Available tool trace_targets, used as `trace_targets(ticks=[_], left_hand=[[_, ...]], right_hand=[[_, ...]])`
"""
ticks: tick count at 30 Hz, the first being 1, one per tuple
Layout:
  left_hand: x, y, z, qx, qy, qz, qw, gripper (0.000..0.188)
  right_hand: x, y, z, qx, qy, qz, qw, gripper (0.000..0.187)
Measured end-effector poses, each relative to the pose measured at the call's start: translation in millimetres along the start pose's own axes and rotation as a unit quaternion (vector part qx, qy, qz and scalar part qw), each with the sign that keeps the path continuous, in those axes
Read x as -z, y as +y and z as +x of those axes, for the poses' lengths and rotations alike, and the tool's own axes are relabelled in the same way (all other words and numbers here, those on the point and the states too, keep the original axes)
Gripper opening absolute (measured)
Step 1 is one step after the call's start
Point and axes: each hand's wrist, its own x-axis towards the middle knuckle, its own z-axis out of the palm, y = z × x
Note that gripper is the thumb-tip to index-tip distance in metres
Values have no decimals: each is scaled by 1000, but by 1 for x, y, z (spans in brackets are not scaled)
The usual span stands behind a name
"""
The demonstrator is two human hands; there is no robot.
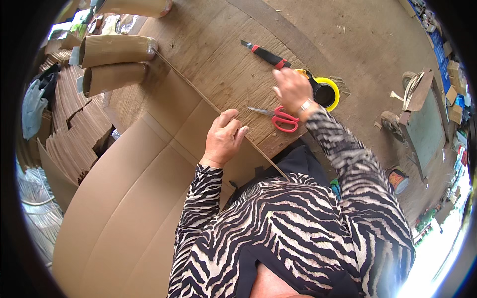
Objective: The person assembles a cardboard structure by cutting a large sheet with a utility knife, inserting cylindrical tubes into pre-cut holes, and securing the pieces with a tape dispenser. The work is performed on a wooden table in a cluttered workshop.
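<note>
Cardboard sheet (134, 184): lies creased across the wooden table (213, 49) and down past its near side, with one long straight edge toward the tools.
Left hand (223, 139): grips that edge of the sheet, with fingers curled closed over it, probably to keep it steady.
Right hand (293, 89): extends beyond the sheet's edge, between knife and tape; too blurred to tell whether gripping or loose in the fingers.
Scissors (282, 120): lie just past the sheet's edge, with blades toward it and red handles away, likely for easy pickup.
Utility knife (268, 56): lies farther past that edge, with blade turned away from the right hand, seemingly for safe reach.
Tape roll (334, 94): rests farthest from the sheet among the tools.
Brown cartons (117, 51): sit by the sheet's far end, perhaps set aside for working room.
Stacked cardboard (82, 134): fills the area left of the sheet.
</note>
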Motion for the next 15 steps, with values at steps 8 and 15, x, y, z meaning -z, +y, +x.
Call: trace_targets(ticks=[8,15], left_hand=[[-2,0,-1,8,17,-5,1000,16],[-7,3,-8,20,21,-7,1000,16]], right_hand=[[-19,56,-111,-197,-6,-112,974,52],[-10,47,-59,-165,36,-108,980,61]])
